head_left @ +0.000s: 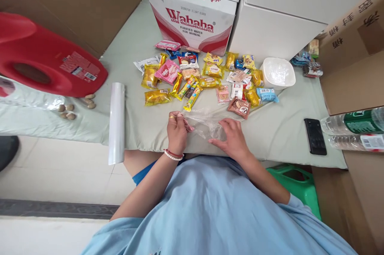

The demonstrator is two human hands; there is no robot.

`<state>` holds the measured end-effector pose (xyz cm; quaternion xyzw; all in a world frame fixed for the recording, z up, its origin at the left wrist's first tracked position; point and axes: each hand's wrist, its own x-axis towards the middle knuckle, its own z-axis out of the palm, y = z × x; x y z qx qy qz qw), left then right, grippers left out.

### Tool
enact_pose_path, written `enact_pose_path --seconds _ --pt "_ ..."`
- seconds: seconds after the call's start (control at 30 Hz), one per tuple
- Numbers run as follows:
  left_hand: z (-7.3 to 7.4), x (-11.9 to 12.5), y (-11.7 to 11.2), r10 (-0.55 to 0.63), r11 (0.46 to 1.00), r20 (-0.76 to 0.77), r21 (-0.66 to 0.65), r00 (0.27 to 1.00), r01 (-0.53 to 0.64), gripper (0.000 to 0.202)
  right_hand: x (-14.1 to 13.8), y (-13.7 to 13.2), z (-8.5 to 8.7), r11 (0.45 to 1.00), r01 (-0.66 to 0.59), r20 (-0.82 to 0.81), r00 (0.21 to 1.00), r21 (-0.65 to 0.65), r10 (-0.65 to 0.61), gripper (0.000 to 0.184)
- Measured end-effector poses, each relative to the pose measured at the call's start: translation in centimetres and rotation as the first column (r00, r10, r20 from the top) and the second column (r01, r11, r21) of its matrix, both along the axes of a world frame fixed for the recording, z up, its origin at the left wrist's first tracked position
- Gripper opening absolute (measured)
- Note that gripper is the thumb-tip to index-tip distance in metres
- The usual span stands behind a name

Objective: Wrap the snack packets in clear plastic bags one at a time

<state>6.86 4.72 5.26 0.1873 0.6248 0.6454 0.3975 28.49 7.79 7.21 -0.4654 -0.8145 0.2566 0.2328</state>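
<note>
My left hand (177,129) is closed around a small pink-wrapped snack (189,124), mostly hidden by the fingers. A thin, crumpled clear plastic bag (204,121) spans the gap between my hands, just above the table's front edge. The fingers and thumb of my right hand (232,137) curve around the bag's right side. Beyond my hands lies a spread of packaged snacks: yellow-wrapped cakes (157,97), yellow snack sticks (192,98), a pink packet (168,72), a brown packet (239,107) and a blue packet (267,94).
A roll of clear plastic (117,123) overhangs the table's front edge at left. Near it are a red jug (57,47) and several walnuts (70,107). A white bowl (279,72), a black phone (315,136) and bottles (354,122) are at right. Cartons (192,19) stand behind.
</note>
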Motion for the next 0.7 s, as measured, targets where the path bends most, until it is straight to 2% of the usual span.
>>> enact_pose_path --seconds 0.1,0.17,0.23,0.27,0.33,0.4,0.43,0.47,0.5,0.57,0.6,0.63,0.67,0.7 --pt "0.2 -0.2 -0.5 -0.031 1.000 -0.119 -0.008 0.992 0.030 0.023 -1.6 0.1 -0.6 1.000 0.020 -0.016 1.000 -0.014 -0.020 0.022" --pt "0.5 -1.2 -1.0 -0.065 0.998 -0.215 -0.020 0.974 0.062 0.019 -1.2 0.9 0.0 0.997 0.043 -0.162 0.985 -0.059 -0.052 0.021" --pt "1.2 -2.9 -1.3 -0.162 0.987 -0.321 -0.050 0.933 0.154 0.015 -0.2 2.0 1.1 0.978 0.010 -0.351 0.933 -0.210 -0.085 0.022" --pt "1.6 -4.0 -1.3 -0.248 0.969 -0.373 -0.081 0.894 0.235 0.015 0.4 2.5 1.8 0.945 -0.032 -0.436 0.892 -0.325 -0.119 0.026" --pt "2.5 -6.2 -0.8 -0.447 0.892 -0.453 -0.159 0.771 0.424 0.015 1.3 3.3 3.0 0.818 -0.133 -0.533 0.813 -0.560 -0.234 0.036" --pt "3.2 -8.2 0.3 -0.589 0.793 -0.501 -0.208 0.634 0.573 0.017 1.8 3.7 3.6 0.669 -0.198 -0.532 0.776 -0.716 -0.340 0.044" --pt "3.5 -8.8 1.0 -0.612 0.767 -0.529 -0.214 0.588 0.605 0.018 1.8 3.7 3.6 0.616 -0.213 -0.516 0.773 -0.758 -0.369 0.047" --pt "3.6 -9.3 1.7 -0.591 0.775 -0.571 -0.207 0.570 0.597 0.019 1.7 3.7 3.4 0.582 -0.218 -0.502 0.775 -0.783 -0.385 0.049" --pt "3.6 -9.4 2.3 -0.525 0.817 -0.628 -0.183 0.574 0.547 0.018 1.4 3.6 3.0 0.569 -0.211 -0.491 0.775 -0.795 -0.399 0.051" --pt "3.6 -8.9 3.2 -0.296 0.926 -0.757 -0.078 0.582 0.370 0.020 0.6 3.3 2.0 0.585 -0.167 -0.482 0.759 -0.793 -0.438 0.052" --pt "3.5 -8.3 3.4 -0.177 0.959 -0.810 -0.014 0.558 0.285 0.025 0.1 3.1 1.5 0.602 -0.138 -0.482 0.747 -0.787 -0.458 0.052" --pt "3.5 -7.6 3.3 -0.101 0.969 -0.852 0.033 0.514 0.247 0.031 -0.3 2.8 1.0 0.617 -0.114 -0.482 0.737 -0.779 -0.474 0.052" --pt "3.4 -6.8 3.0 -0.084 0.961 -0.886 0.050 0.457 0.273 0.035 -0.6 2.6 0.7 0.628 -0.098 -0.484 0.731 -0.772 -0.481 0.050" --pt "3.4 -6.0 2.6 -0.126 0.932 -0.912 0.026 0.390 0.361 0.035 -0.9 2.4 0.5 0.635 -0.093 -0.486 0.729 -0.767 -0.482 0.049"
